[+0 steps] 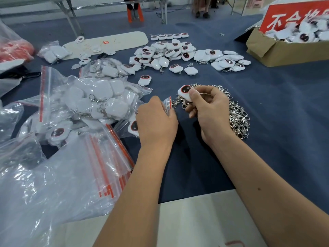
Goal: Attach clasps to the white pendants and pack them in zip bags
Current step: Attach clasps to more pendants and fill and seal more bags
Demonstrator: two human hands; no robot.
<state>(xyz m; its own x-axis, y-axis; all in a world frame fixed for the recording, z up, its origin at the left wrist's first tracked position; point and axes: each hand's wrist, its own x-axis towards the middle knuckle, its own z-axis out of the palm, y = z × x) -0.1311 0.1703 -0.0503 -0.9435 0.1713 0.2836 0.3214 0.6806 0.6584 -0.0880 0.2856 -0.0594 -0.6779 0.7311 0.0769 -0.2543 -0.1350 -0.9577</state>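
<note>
- Nearest us, our two bare forearms reach out over the dark blue table cloth (267, 107), and past them the fingers do the work.
- Our right hand (210, 111) curls its fingers round a white pendant (185, 92) with a dark, red-rimmed face, the thumb pressed on its top edge; it is held just above the pile of silver clasps (236, 114).
- Our left hand (154, 122) pinches the mouth of a small zip bag (168, 105) with a red strip, right beside the pendant — the two are near but apart.
- Whether a clasp already hangs from the held pendant we cannot tell; our fingers hide its lower end.
- Left of the hands we see filled zip bags (96, 102) of white pendants heaped together, and closer to us a stack of empty bags (106, 168) with red strips.
- One loose pendant (144, 80) lies alone beyond our left hand.
- Farther out, a spread of pendants with clasps (178, 54) covers the cloth — with a neat row of five (169, 36) behind it.
- At the far right a cardboard box (277, 49) holds more white pendants under a red sign (292, 16).
</note>
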